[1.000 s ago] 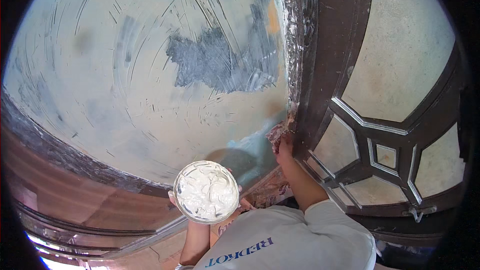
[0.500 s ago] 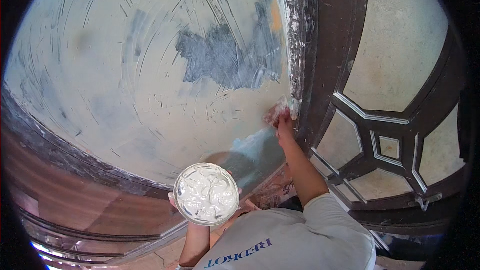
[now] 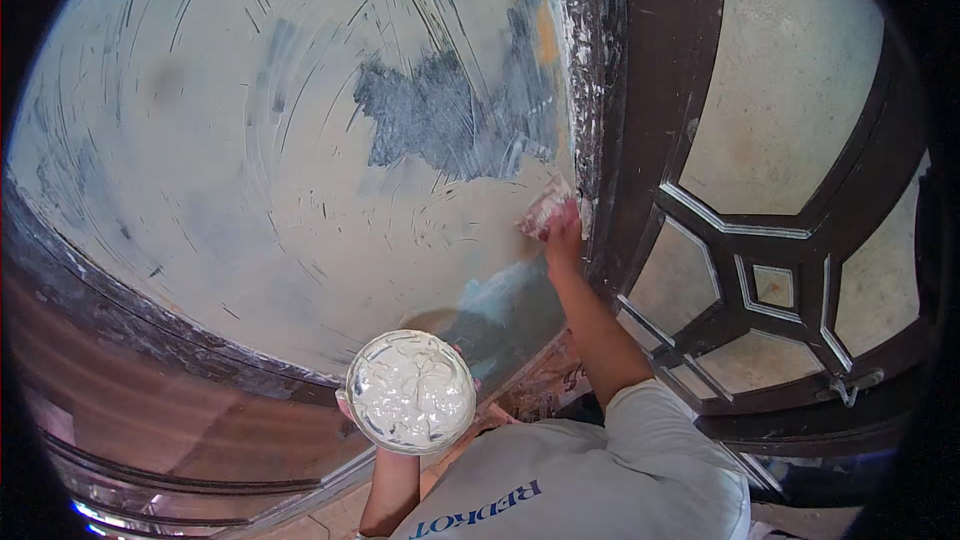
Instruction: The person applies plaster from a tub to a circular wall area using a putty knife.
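Observation:
My left hand grips a round tub from below, its fingers showing at both sides of the rim. Glossy white paste fills the tub, swirled on top. Up at the right edge of a pale, coated panel, my right hand is closed on a flat reddish scraper smeared with white. Its blade lies against or very near the surface; the exact contact cannot be made out. Just below that hand is a bluish patch, and a dark grey patch shows higher up.
A dark, chipped frame borders the panel on the right. Beyond it stands a brown door with pale inset panels and a metal handle. Along the lower left runs a curved dark edge above reddish-brown boards.
My right hand has moved slightly left and up with the scraper, away from the frame, and the scraper's flat face shows more. The tub has barely shifted.

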Motion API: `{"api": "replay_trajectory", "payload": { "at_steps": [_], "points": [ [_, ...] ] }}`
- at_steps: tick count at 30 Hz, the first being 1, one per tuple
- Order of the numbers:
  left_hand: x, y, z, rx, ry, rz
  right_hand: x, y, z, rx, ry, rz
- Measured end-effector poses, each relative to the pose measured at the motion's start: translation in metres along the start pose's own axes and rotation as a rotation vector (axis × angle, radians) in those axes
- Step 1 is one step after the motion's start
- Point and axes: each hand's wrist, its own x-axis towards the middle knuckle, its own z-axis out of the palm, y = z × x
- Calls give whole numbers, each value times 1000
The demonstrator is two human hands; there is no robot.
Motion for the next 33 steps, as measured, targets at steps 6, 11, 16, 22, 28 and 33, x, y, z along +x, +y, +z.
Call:
{"api": "replay_trajectory", "payload": {
  "at_steps": [6,11,16,22,28,33],
  "points": [
    [7,0,-3,24,-38,52,-12,71,-65,79,86,468],
    [7,-7,-2,-13,58,106,10,-50,5,51,-79,52],
    [7,-10,-8,-58,26,33,23,-4,-5,-63,-16,86],
    [13,-23,-1,-103,131,172,-27,57,-61,81,96,518],
    [29,-35,1,-14,34,113,23,-37,-5,-178,-126,-290],
    [38,-41,8,57,-53,-26,34,-54,-2,-379,-215,-285]
  ]
}}
